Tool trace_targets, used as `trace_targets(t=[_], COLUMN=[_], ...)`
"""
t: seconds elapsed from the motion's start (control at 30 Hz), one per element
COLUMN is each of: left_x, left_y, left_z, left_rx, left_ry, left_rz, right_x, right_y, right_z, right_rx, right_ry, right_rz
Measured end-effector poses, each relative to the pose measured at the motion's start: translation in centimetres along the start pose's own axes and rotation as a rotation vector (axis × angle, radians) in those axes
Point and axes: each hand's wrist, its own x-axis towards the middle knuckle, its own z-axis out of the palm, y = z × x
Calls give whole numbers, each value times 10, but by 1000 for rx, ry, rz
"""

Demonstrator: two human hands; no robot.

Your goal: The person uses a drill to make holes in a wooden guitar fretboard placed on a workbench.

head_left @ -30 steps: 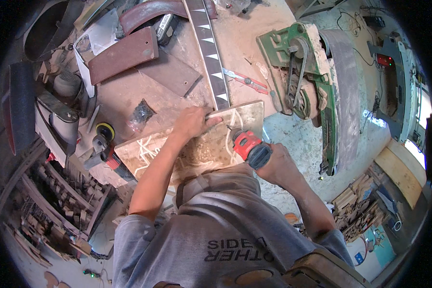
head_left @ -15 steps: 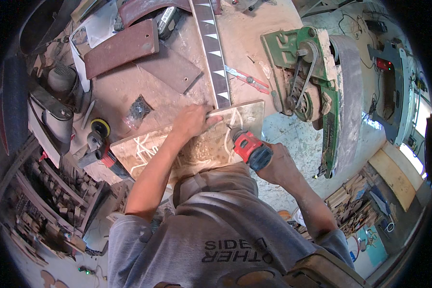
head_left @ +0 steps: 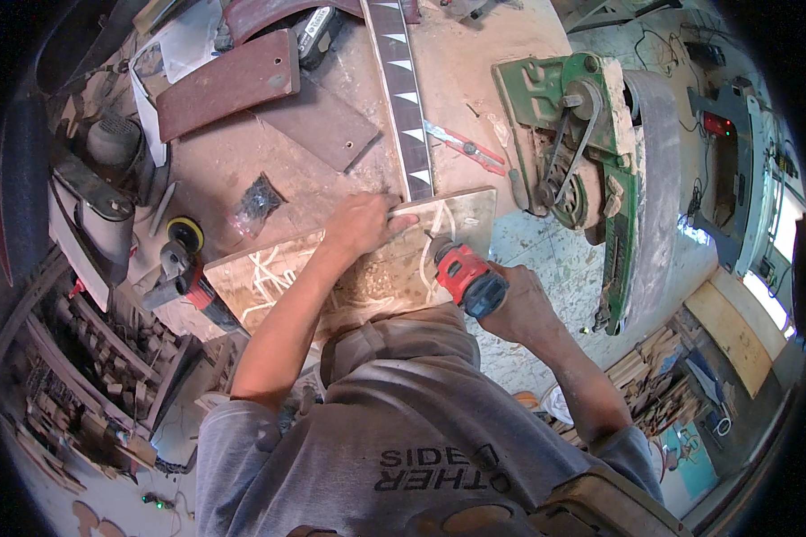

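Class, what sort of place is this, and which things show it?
Probably a woodworking shop: a green belt-driven machine, piled wood offcuts, and a red-and-black power drill in the right hand.

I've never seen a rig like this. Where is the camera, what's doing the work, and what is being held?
There is no robot: a person works with two bare hands. A fisheye camera worn on the head looks down, so straight edges bend and the grey shirt shows below. The left grip holds the upper edge of a pale-marked board; the right grip is closed round a red-and-black drill-like tool whose tip points toward the board. Contact is too small to make out. On the dusty worktable beyond lie a dark strip with white triangles, brown flat pieces, a red cutter and a clear bag with dark contents. To the right stands a green belt-driven machine.
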Motion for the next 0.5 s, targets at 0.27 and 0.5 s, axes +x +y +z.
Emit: trace_targets(t=[0.27,0.5], left_x=[2,-1], left_y=[-1,3], left_z=[2,1], left_rx=[-13,30], left_ry=[-1,33], left_rz=[-4,-8], right_x=[0,4], right_y=[18,16], right_z=[12,9], right_rx=[-42,-70], right_ry=[80,14], right_rz=[-65,-43])
